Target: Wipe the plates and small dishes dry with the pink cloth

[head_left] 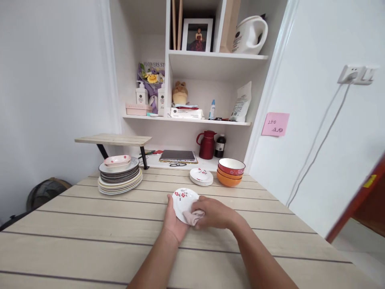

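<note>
My left hand (pixel 174 222) holds a small white plate (pixel 181 206) from below, its thumb along the left rim. Red flowers and grey leaves decorate the plate's upper part. A pale pink cloth (pixel 193 216) is bunched in my right hand (pixel 212 212) and pressed against the plate's lower right. Some right fingertips are hidden by the cloth and the hand itself. Beyond the held plate lies a short stack of matching small plates (pixel 201 175). To their right stand stacked bowls (pixel 231 171), a red one on top of orange ones.
A tall stack of plates (pixel 120 180) with an oval dotted dish (pixel 117 160) on top stands at the left, near a raised wooden shelf (pixel 114 139). At the back are a red thermos jug (pixel 207 145), a dark bottle (pixel 220 146), a laptop (pixel 177 155) and glasses (pixel 178 164).
</note>
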The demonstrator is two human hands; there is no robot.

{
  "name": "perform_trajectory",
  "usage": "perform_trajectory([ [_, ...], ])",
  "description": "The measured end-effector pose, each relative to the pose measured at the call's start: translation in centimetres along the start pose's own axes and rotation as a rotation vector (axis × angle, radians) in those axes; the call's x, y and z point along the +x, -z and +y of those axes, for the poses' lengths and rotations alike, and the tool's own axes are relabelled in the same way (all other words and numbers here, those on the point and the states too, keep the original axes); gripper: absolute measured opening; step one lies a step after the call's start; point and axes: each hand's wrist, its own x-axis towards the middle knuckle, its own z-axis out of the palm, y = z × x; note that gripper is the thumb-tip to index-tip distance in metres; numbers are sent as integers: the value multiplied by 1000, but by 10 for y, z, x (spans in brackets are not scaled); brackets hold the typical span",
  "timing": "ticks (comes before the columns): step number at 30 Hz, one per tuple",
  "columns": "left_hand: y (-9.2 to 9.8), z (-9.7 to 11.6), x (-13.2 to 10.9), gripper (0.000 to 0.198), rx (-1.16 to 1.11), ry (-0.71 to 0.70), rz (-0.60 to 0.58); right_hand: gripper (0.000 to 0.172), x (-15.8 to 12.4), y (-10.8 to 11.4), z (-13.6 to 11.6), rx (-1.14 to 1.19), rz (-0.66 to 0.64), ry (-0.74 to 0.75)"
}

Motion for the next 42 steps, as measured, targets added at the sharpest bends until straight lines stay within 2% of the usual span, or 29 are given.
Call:
perform_trajectory([
  [3,-1,0,-3,67,47,56,-9,36,10,-10,-9,80,56,91],
  [7,-1,-1,-2,64,72,89,-50,45,26,-23,-9,27,298,-36],
  [10,1,-3,2,67,73,70,-37,42,27,-21,-1,-70,365,-144],
  [12,3,-4,5,70,64,67,-31,38,22,-15,5,-101,316,-221],
  [16,5,-3,6,77,43,125,-46,40,6,0,10,-80,106,-301],
  [19,3,-2,3,77,48,117,-42,43,0,6,6,-6,-52,-179],
  [21,0,-2,0,74,76,97,-29,45,2,3,-1,63,-94,-55],
  [24,-3,0,-3,69,111,113,-50,55,13,-9,-11,130,45,16],
  [27,-5,0,-3,66,123,120,-48,62,26,-18,-11,26,272,-74],
  [30,-5,-1,-1,66,130,91,-15,53,28,-17,0,-111,353,-218],
  [33,-5,-2,0,70,135,73,29,40,18,-7,15,-126,250,-345],
  [35,-5,-2,0,73,134,86,51,36,8,0,20,-109,179,-356],
  [37,-6,-1,0,75,126,105,38,33,1,5,20,-85,101,-303],
  [40,-6,0,-1,75,112,120,-28,32,-1,5,11,-18,-37,-135],
  [42,-6,0,-3,73,115,124,-64,36,3,1,2,39,-43,-41],
])
